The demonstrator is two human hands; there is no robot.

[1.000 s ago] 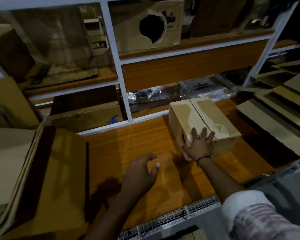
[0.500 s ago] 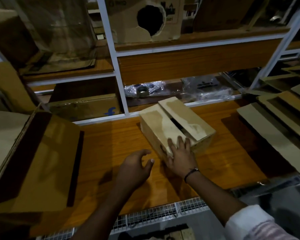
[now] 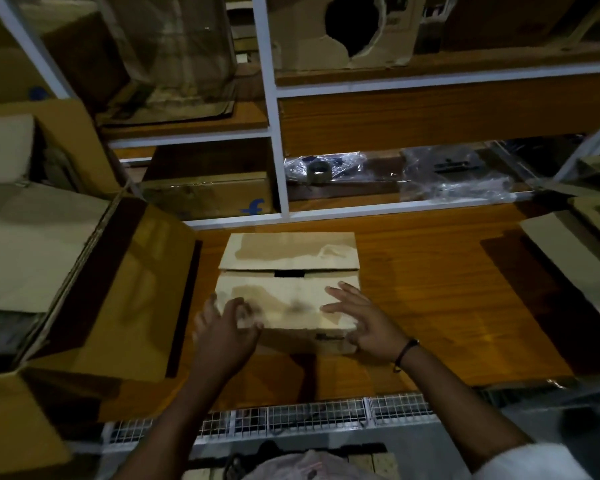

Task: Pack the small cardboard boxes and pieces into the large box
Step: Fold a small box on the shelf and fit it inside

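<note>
small box point(image 3: 288, 299) sat on worktop point(image 3: 430, 289), under the fingers | left hand point(image 3: 226, 332) blurred, grip could not be told | right hand point(image 3: 364, 323) fingers lay spread, released, on top | large box point(image 3: 129, 289) stood open left of them

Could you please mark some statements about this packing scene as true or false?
1. The small box lies on the wooden table. True.
2. Its top flaps stand wide open. False: they are folded down, with a narrow gap at the seam.
3. The right hand touches the small box's near right corner. True.
4. The roll of tape lies on the small box. False: it lies on the shelf behind, among clear plastic.
5. The large box stands right of the small box. False: it stands to its left.
</note>
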